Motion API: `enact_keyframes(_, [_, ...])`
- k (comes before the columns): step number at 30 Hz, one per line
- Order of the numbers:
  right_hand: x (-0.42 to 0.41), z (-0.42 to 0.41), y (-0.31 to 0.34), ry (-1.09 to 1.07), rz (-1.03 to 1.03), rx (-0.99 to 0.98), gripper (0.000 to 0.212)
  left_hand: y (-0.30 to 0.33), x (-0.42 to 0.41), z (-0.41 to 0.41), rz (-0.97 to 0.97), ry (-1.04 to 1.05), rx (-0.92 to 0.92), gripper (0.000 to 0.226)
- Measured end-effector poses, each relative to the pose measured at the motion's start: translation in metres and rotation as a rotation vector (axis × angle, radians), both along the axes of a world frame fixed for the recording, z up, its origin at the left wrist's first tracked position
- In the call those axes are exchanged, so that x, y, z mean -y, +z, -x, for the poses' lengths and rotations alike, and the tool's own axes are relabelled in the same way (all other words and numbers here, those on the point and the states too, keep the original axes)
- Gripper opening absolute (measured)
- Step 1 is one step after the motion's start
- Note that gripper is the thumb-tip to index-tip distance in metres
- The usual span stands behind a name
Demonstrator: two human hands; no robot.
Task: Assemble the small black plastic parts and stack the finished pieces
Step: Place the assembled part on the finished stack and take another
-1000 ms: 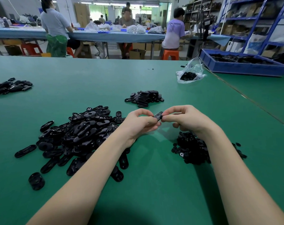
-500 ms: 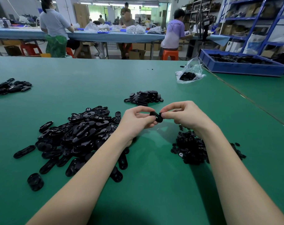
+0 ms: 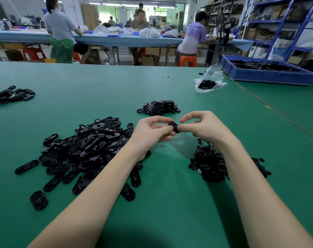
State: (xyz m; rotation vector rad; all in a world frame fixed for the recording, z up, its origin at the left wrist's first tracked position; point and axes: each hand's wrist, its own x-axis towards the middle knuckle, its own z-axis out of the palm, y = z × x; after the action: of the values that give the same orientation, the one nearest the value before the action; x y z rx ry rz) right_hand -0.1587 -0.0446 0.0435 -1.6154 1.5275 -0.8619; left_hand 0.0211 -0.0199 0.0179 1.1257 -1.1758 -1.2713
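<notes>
My left hand (image 3: 152, 130) and my right hand (image 3: 204, 127) meet above the green table (image 3: 98, 83) and both pinch one small black plastic part (image 3: 174, 126) between their fingertips. A big heap of black oval shells (image 3: 84, 149) lies to the left, under my left forearm. A pile of tiny black round pieces (image 3: 209, 163) sits under my right wrist. Just beyond my hands rests a small stack of finished black pieces (image 3: 159, 107).
Another small heap of black parts (image 3: 10, 95) lies at the far left. A clear plastic bag with black parts (image 3: 208, 83) sits at the back right, beside a blue crate (image 3: 266, 74) full of parts. Several people work at a far table.
Both hands rose slightly and moved away from me with the part. The part has turned between the fingertips, and my right index finger has lifted off it.
</notes>
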Motion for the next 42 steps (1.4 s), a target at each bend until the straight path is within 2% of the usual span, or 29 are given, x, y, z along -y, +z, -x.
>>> enact_keyframes(12, [-0.001, -0.003, -0.002, -0.024, -0.008, 0.005, 0.024, 0.001, -0.001, -0.002, 0.047, -0.042, 0.087, 0.017])
enact_keyframes(18, [-0.001, -0.001, -0.004, -0.035, -0.020, 0.037, 0.035, 0.005, -0.001, -0.004, -0.062, -0.042, -0.082, 0.017])
enact_keyframes(22, [-0.004, 0.001, -0.010, 0.050, -0.060, 0.118, 0.024, 0.004, 0.000, -0.003, -0.126, -0.068, -0.085, 0.016])
enact_keyframes(29, [-0.001, -0.003, -0.011, 0.081, -0.023, 0.089, 0.013, 0.000, 0.002, -0.002, -0.123, -0.019, -0.126, 0.014])
enact_keyframes(42, [0.001, -0.012, -0.018, 0.034, 0.044, -0.055, 0.010, -0.007, 0.003, 0.005, -0.082, 0.095, 0.040, 0.015])
